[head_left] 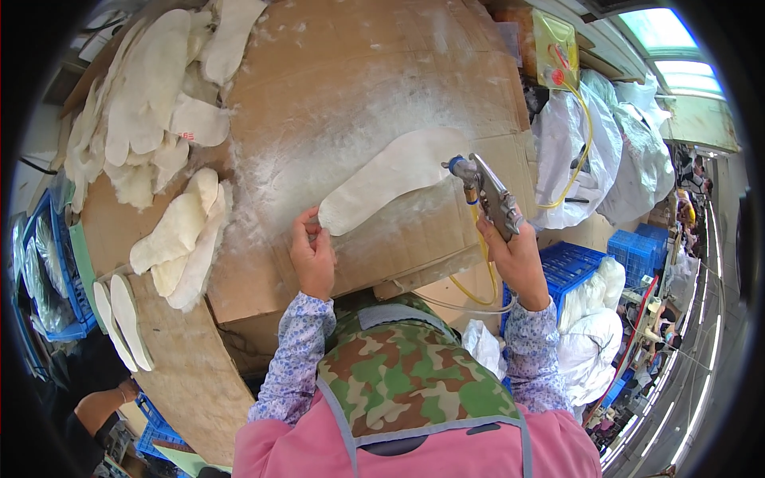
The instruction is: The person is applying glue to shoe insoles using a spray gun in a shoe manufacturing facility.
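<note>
A worker's left hand (312,253) pinches the heel end of a white insole (392,178) between fingertips, holding it flat on a cardboard-covered table (351,88) dusted with white residue; the right hand (519,256) is closed around the grip of a metal spray gun (488,193), its nozzle just beside the insole's far, wider end; a yellow hose (483,263) runs down from the gun and loops below the table edge; a stack of fleecy insoles (185,231) lies near the left hand, well apart from a larger heap (147,95) at the table's far left; two thin white insoles (123,320) rest at the near left edge; blue crates (575,263) and white plastic sacks (590,143) stand to the right; another person's arm (102,402) shows at lower left.
</note>
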{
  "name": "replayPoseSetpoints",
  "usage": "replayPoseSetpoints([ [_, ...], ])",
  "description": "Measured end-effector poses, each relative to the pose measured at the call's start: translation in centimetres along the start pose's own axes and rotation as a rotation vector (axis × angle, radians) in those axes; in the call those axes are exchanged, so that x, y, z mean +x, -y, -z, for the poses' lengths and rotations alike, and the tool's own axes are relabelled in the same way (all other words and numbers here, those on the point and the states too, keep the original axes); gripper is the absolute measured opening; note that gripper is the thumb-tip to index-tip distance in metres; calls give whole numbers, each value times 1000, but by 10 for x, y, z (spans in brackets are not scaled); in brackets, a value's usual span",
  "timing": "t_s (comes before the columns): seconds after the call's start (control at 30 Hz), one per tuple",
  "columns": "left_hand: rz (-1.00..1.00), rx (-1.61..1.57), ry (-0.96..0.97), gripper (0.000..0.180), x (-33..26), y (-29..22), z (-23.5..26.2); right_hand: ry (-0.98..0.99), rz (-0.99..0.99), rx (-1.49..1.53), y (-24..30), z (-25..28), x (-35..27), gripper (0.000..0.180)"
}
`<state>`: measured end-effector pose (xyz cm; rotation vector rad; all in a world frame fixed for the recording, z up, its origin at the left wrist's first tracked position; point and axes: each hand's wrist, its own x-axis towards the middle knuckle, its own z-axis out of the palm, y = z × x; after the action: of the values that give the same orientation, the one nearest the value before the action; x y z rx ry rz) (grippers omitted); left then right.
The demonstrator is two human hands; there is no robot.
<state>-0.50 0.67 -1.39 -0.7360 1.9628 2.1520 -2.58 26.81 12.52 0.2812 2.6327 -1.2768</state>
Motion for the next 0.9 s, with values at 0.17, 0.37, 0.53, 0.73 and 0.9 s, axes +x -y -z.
replayPoseSetpoints([
  [0.17,2,-8,-13,34,-1,-2,-1,-35,-19,-18,-8,11,6,18],
  [0.37,-53,15,-16,34,-1,3,-1,-86,-60,-5,-20,20,8,21],
  [0.53,-46,38,-21,33,-2,3,-2,-73,-64,37,-24,20,6,18],
  [0.73,-68,83,-41,34,-3,-1,-6,6,-37,57,-25,14,-4,15],
  [0.9,-80,84,-83,33,-5,0,-9,135,-14,78,-20,7,-9,16],
])
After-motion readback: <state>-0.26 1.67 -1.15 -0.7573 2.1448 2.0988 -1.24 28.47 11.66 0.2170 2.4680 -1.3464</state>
